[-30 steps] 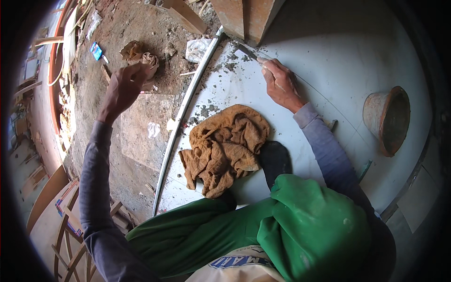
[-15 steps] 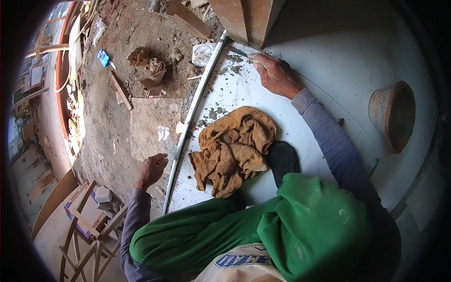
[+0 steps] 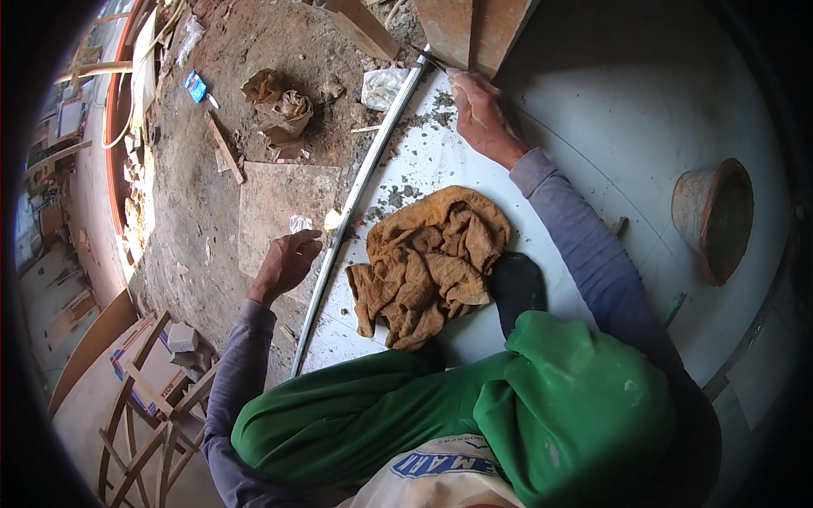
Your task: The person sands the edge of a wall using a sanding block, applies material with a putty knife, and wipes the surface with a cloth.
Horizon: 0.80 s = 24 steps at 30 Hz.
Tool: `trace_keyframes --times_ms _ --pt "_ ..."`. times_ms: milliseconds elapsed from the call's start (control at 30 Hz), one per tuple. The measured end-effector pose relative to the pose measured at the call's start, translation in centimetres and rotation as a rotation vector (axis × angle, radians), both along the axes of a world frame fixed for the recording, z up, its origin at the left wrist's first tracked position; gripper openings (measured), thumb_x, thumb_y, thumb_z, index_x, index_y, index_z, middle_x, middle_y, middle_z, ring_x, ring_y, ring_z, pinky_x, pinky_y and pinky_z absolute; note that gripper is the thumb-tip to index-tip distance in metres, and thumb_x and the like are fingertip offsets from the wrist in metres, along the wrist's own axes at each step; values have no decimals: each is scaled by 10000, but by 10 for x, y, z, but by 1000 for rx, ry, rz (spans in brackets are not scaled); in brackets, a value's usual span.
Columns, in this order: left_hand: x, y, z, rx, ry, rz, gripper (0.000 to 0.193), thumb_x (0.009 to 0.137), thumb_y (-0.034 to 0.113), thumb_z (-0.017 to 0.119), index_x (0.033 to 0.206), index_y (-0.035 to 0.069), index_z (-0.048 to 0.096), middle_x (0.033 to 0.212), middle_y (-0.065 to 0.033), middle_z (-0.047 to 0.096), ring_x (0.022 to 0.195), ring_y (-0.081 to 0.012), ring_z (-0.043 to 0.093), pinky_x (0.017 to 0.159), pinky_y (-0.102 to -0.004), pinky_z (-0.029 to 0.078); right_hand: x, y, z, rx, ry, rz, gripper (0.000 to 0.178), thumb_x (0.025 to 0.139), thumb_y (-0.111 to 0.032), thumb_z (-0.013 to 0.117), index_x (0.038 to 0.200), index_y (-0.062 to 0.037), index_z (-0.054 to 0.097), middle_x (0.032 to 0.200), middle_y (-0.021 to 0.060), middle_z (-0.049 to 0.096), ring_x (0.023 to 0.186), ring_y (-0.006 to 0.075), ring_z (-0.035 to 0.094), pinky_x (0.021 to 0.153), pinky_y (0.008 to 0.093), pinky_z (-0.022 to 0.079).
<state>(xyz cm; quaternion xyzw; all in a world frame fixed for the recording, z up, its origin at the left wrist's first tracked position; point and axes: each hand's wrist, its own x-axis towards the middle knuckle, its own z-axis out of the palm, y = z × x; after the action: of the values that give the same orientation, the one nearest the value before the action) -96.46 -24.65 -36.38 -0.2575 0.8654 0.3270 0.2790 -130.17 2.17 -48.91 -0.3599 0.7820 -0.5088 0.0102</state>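
Observation:
My right hand (image 3: 487, 114) is closed around a tool with a narrow dark blade (image 3: 434, 59), its handle hidden in my fist. The blade's tip lies near the far end of a metal edge strip (image 3: 364, 182), beside the foot of a wooden post (image 3: 470, 25). My left hand (image 3: 288, 264) hovers left of the strip, fingers loosely bent and nothing visible in them. Between my hands, a crumpled brown cloth (image 3: 432, 262) rests on the white tiles (image 3: 483, 190). Grey mortar crumbs (image 3: 398, 196) are scattered on the tiles along the strip.
A mortar-stained bucket (image 3: 688, 212) lies tipped at the right. Left of the strip, rough ground holds crumpled brown paper (image 3: 284, 114), a wood stick (image 3: 224, 148) and a clear plastic bag (image 3: 383, 89). Wooden framing (image 3: 140, 415) stands at the lower left.
My right hand has moved slightly farther away, bringing the blade toward the post's foot and strip's end. My left hand has moved forward and a little right. The view has shifted slightly.

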Motion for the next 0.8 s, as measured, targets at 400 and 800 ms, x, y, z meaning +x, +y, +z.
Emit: trace_keyframes --times_ms 400,800 --pt "32 -1 -4 35 -46 0 415 1046 253 682 1348 -28 730 1142 -253 806 1066 -332 805 943 -406 625 68 -16 41 34 123 471 308 983 16 629 1284 -16 687 857 149 584 681 282 646 552 418 511" --pt "25 -26 23 -31 44 112 404 1073 261 653 1352 -24 717 1147 -276 794 1093 -356 791 934 -417 606 65 0 65 68 238 438 254 1008 -110 643 1222 17 692 842 111 698 587 226 626 519 390 456"
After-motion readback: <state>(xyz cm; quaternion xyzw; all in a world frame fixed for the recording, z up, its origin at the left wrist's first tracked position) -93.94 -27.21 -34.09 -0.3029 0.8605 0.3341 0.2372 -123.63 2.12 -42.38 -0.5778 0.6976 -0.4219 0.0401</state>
